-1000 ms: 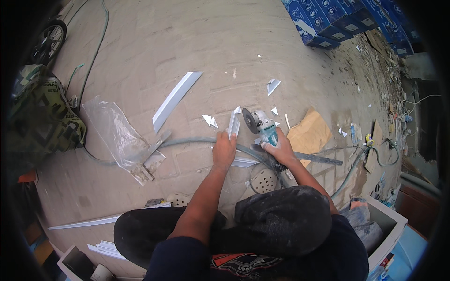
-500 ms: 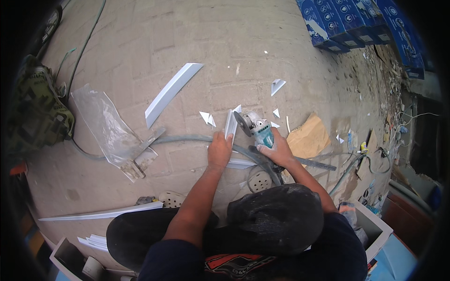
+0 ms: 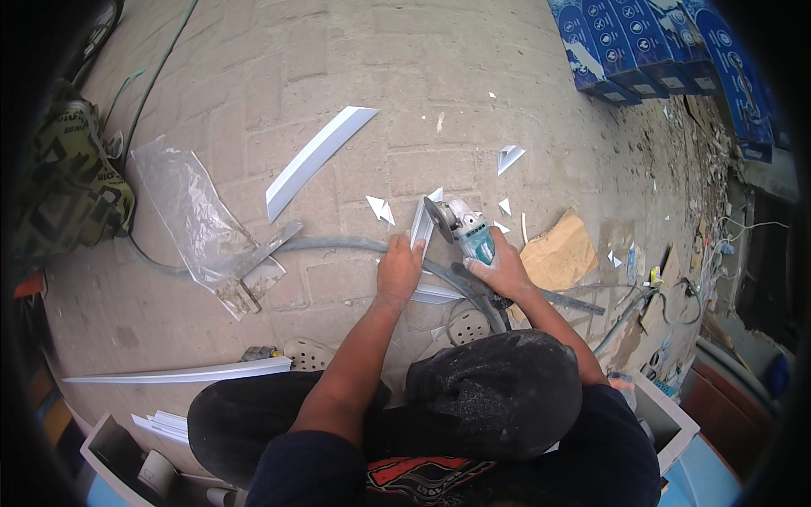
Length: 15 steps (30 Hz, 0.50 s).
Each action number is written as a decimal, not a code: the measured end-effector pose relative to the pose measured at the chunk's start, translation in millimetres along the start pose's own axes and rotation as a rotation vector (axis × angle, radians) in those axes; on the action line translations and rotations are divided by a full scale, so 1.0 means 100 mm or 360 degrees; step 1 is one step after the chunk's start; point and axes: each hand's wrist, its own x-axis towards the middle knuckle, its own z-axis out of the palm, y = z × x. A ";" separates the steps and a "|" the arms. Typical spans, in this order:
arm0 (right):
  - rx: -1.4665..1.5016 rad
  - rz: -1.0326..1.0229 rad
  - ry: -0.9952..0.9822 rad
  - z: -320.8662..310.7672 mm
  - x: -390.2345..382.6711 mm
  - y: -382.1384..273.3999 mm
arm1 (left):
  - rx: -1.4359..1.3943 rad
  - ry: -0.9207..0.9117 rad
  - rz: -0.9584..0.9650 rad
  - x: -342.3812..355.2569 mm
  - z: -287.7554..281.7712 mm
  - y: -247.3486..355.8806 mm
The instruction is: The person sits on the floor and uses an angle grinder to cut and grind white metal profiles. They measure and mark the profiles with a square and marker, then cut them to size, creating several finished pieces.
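My left hand (image 3: 400, 269) is closed on the near end of a short white trim strip (image 3: 422, 221), which points away from me. In my right hand (image 3: 503, 267) is a teal and silver angle grinder (image 3: 476, 239), gripped round its body. Its dark cutting disc (image 3: 438, 218) stands at the strip's right side, close to the far end; whether it touches cannot be made out. Small white triangular offcuts (image 3: 381, 209) lie just left of the strip, and others are scattered on the right. Another white strip (image 3: 435, 294) rests beneath my forearms, partly hidden.
A longer trim piece (image 3: 319, 160) lies farther off on the brick paving. To the left are a clear plastic bag (image 3: 187, 211), a metal try square (image 3: 269, 250) and a grey hose (image 3: 338, 243). Brown paper (image 3: 557, 252) lies on the right, and blue boxes (image 3: 634, 51) stand at the far right.
The view has shifted slightly. The grinder's disc sits closer against the strip, near its far end. Both hands keep their holds.
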 end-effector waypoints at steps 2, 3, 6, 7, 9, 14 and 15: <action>0.0010 0.0009 -0.0008 -0.01 -0.01 -0.02 | 0.0007 -0.0042 -0.0023 0.00 -0.01 0.01; -0.0012 -0.0052 0.0052 0.01 0.00 0.03 | 0.0009 -0.0063 -0.0033 0.00 -0.02 0.02; -0.0039 -0.0117 0.0111 0.05 0.01 0.08 | -0.0008 -0.0046 -0.0024 0.00 -0.02 0.03; -0.0022 -0.0058 0.0055 0.03 0.01 0.06 | -0.0015 -0.0046 -0.0023 0.00 -0.03 0.02; -0.0001 -0.0002 0.0001 0.00 -0.01 0.01 | -0.0030 -0.0050 -0.0016 0.01 -0.03 0.02; 0.0029 -0.0004 -0.0034 -0.02 -0.03 -0.03 | -0.0031 -0.0026 -0.0005 -0.02 -0.04 0.03; 0.0018 -0.0052 0.0020 0.00 -0.03 0.00 | -0.0025 -0.0011 0.0003 -0.03 -0.02 0.03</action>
